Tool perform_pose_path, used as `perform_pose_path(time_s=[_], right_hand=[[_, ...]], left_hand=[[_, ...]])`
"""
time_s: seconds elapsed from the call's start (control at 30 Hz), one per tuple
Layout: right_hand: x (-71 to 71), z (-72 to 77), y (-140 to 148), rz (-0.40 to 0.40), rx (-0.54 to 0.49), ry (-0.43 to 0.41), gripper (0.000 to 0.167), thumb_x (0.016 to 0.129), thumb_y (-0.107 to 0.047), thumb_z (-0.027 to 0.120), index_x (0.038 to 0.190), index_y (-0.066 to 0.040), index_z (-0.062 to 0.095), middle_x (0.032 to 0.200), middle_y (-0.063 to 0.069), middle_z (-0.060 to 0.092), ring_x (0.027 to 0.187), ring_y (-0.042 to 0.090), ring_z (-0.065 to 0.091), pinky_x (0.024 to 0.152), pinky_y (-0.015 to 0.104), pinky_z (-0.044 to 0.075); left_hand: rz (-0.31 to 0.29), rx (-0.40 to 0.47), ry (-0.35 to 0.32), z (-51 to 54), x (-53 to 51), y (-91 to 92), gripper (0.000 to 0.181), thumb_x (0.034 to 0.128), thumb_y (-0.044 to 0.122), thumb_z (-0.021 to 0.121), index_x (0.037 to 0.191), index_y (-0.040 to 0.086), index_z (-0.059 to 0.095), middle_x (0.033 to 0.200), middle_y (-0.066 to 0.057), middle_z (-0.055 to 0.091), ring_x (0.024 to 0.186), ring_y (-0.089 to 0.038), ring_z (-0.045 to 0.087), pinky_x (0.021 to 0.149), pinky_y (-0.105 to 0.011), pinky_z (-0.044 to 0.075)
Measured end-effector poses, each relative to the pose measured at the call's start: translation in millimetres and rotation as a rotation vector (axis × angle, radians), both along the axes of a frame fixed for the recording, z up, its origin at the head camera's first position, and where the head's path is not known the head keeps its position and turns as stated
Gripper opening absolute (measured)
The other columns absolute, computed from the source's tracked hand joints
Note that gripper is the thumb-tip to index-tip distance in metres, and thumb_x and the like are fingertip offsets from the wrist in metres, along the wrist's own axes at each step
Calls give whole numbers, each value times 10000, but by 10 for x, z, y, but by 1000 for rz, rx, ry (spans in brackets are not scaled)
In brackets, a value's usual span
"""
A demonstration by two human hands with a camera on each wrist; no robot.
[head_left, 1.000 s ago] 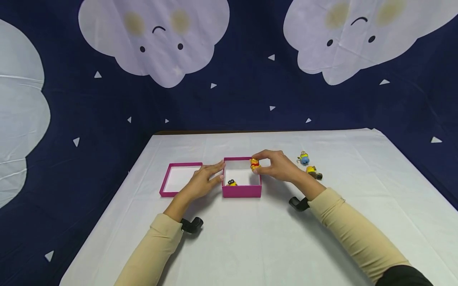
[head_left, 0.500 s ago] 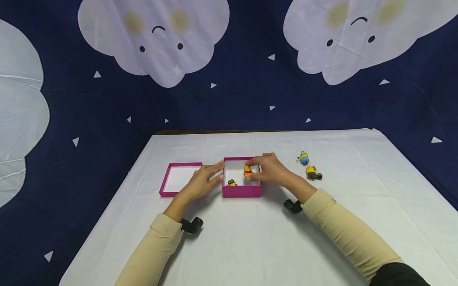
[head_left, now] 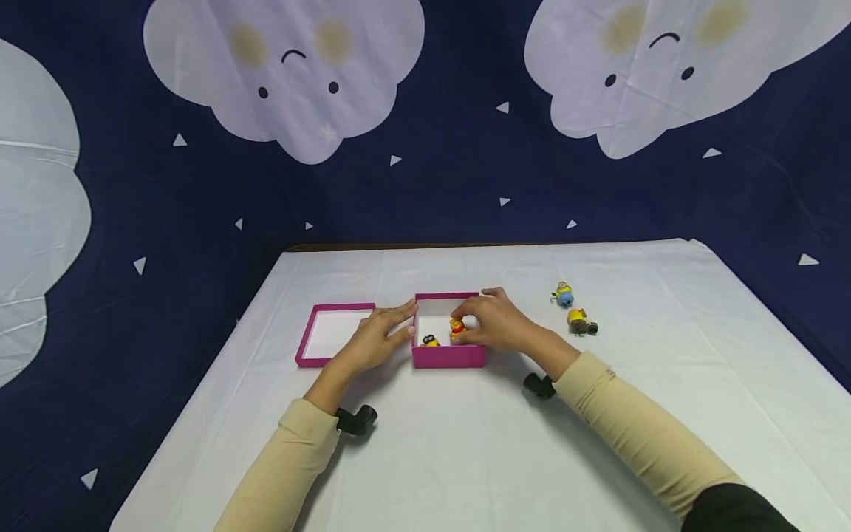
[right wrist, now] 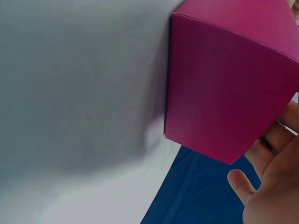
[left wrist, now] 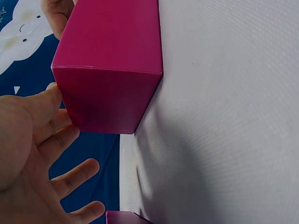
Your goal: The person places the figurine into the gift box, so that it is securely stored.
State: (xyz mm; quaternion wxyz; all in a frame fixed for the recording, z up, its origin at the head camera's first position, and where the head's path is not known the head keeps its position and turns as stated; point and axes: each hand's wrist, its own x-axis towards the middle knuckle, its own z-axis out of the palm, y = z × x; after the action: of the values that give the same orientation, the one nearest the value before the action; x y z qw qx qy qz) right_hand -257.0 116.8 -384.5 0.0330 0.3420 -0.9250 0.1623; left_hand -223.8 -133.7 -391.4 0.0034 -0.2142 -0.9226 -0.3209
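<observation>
A magenta box (head_left: 448, 357) with a white inside stands open-topped at the middle of the table. My left hand (head_left: 376, 336) touches its left side with fingers extended; in the left wrist view the thumb and fingertips lie against the box wall. Over the right wall reaches my right hand (head_left: 495, 321), pinching a small yellow bear figurine in a red top (head_left: 457, 329) inside the box. Near the front left inside corner sits a yellow minion figurine (head_left: 430, 340), its lower part hidden by the front wall. In the right wrist view the box hides the right fingertips.
Left of the box lies its magenta-rimmed lid (head_left: 319, 332), white side up, partly behind the left hand. Two more minion figurines, one in blue (head_left: 564, 295) and one with dark feet (head_left: 580, 322), lie on the white cloth to the right.
My right hand has carried the bear figurine from above the box's right rim leftward and down into the box. The left hand has stayed at the left wall.
</observation>
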Motion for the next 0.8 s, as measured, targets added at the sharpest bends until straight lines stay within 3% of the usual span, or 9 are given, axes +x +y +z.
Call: perform_pose_path(time_s=[0.33,0.63,0.8], right_hand=[[-8,12,-39,3,49,-43,245,776,-325,761,972,-187,712,997,-82,719,1033,92,631,1077,517,256],[-44,90,-74,42,211,-55,140,801,-268,711,926,-207,698,907,-117,709,960,87,644,1075,569,244],[-40,124,-94,49,243,-76,132,802,-256,708,924,-207,697,896,-117,714,953,88,648,1084,586,227]], left_hand=[[-2,6,9,-14,-10,0,470,964,271,532,1407,139,447,1504,45,376,1335,-301,400,1126,-592,202],[-4,11,9,-11,-7,5,469,960,258,540,1403,132,451,1502,-6,392,1342,-314,392,1136,-601,174],[0,14,-2,-7,-7,7,470,961,259,539,1406,137,449,1504,-8,392,1347,-313,384,1138,-596,170]])
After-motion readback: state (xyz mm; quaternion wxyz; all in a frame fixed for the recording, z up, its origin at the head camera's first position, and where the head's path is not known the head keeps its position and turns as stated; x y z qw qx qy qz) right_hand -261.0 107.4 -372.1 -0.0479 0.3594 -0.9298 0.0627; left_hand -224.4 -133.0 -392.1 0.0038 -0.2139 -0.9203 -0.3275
